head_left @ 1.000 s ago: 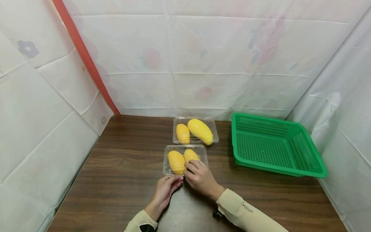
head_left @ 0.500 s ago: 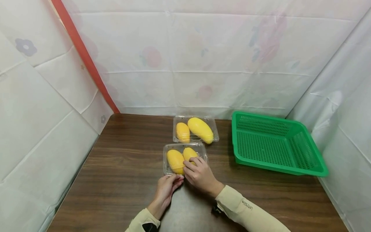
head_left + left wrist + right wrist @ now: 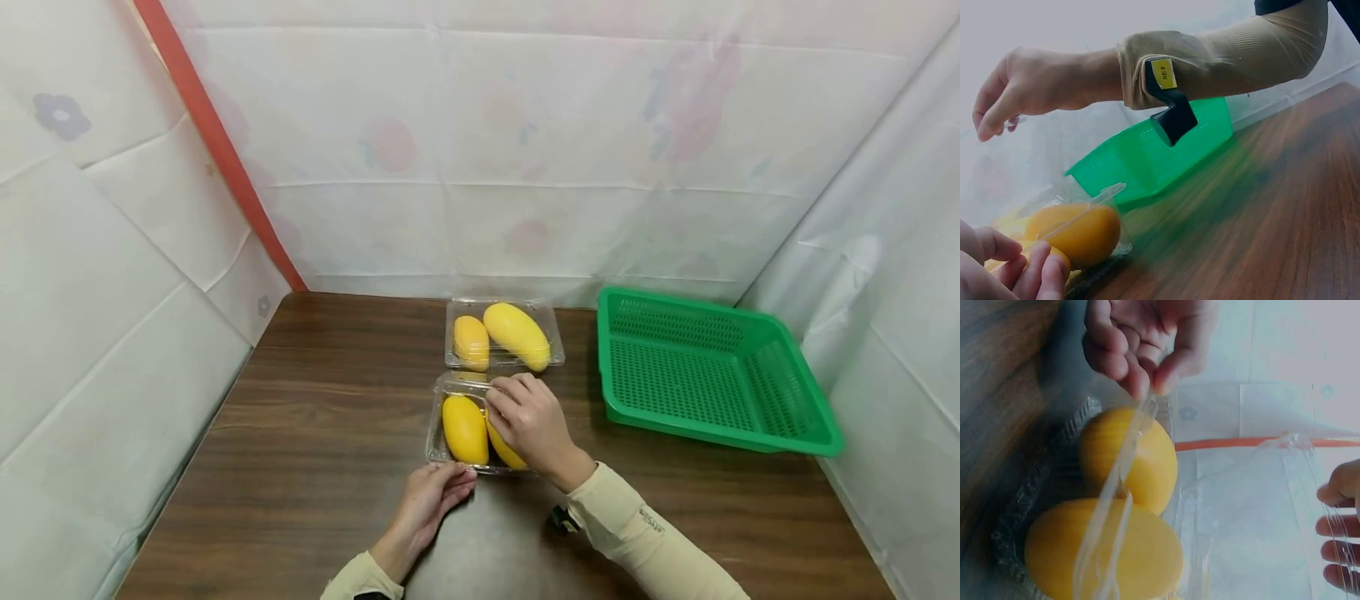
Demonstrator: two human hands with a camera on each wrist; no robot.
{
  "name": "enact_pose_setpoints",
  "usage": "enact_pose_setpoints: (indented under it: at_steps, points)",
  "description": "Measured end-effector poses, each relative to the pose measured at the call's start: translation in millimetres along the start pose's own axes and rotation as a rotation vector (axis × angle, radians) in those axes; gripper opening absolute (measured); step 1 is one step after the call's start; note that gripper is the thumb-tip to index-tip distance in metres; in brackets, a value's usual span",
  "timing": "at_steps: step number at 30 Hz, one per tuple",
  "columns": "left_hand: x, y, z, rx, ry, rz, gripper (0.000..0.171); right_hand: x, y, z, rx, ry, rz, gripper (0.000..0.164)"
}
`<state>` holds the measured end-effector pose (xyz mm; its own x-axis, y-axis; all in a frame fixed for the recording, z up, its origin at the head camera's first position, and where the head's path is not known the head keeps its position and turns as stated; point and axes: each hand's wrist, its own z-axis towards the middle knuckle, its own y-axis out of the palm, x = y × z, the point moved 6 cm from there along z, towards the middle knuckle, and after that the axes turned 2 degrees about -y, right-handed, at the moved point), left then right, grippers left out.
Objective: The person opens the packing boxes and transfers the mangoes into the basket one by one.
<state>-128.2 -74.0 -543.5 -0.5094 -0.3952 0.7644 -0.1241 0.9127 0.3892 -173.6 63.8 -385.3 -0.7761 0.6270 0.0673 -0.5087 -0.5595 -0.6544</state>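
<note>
A clear plastic clamshell box [image 3: 432, 433] holding two yellow mangoes [image 3: 465, 429] lies on the table in front of me. My left hand [image 3: 435, 504] pinches the box's near rim between thumb and fingers, as the right wrist view shows. Above the box, my right hand [image 3: 536, 429] grips the edge of the raised clear lid [image 3: 1247, 506] and covers part of the right-hand mango. In the left wrist view the right hand [image 3: 1029, 87] is well above the fruit, fingers bent down. Behind is a second clear box [image 3: 557, 333] with a small mango [image 3: 471, 342] and a longer one [image 3: 517, 336].
A green perforated plastic basket [image 3: 720, 437] stands at the right of the dark wooden table [image 3: 322, 425]. White patterned sheets [image 3: 450, 150] close off the back and both sides. A red strip [image 3: 217, 142] runs down the back left corner.
My right hand has risen from the mangoes, drawing the front box's lid upward. The box has shifted slightly toward me, while my left hand stays at its near rim.
</note>
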Motion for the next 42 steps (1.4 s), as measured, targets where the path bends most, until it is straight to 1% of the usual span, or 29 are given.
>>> enact_pose_setpoints:
  at_steps: [3,7,9,12,18,21,24,29,33,37,42]
  points:
    - [1.8,-1.2,0.3,-0.035,-0.017,0.010,0.014,3.0,0.7,-0.7,-0.015,0.013,0.023,0.006]
    - [5.3,-5.6,0.9,-0.049,-0.034,0.001,0.013,4.6,2.2,-1.8,-0.026,-0.005,0.046,0.009]
    - [7.4,-9.1,1.1,-0.033,-0.035,-0.011,0.011,4.8,2.9,-2.2,-0.034,-0.015,0.056,0.011]
    - [10.7,-15.0,2.0,0.009,-0.015,-0.013,0.011,4.3,2.5,-1.6,-0.042,-0.028,0.067,0.011]
    - [12.8,-24.6,4.2,0.105,-0.003,0.011,0.019,5.1,1.3,-1.8,-0.046,-0.045,0.083,0.011]
    - [14.4,-28.6,5.4,0.138,0.006,0.017,0.023,5.5,1.0,-1.3,-0.051,-0.050,0.097,0.009]
    - [18.2,-31.8,6.6,0.169,0.021,0.030,0.023,6.0,0.5,-0.2,-0.056,-0.055,0.112,0.008]
    - [26.0,-33.4,10.1,0.197,0.070,0.055,0.022,6.8,0.1,0.1,-0.061,-0.077,0.118,0.008]
    - [33.5,-33.6,12.8,0.209,0.121,0.070,0.029,8.0,-0.1,1.0,-0.070,-0.084,0.117,0.008]
    - [39.5,-34.3,15.8,0.230,0.141,0.108,0.032,10.7,1.4,2.2,-0.084,-0.079,0.118,0.009]
    - [46.5,-35.1,22.1,0.258,0.156,0.176,0.034,15.5,2.3,4.7,-0.131,-0.069,0.148,0.012]
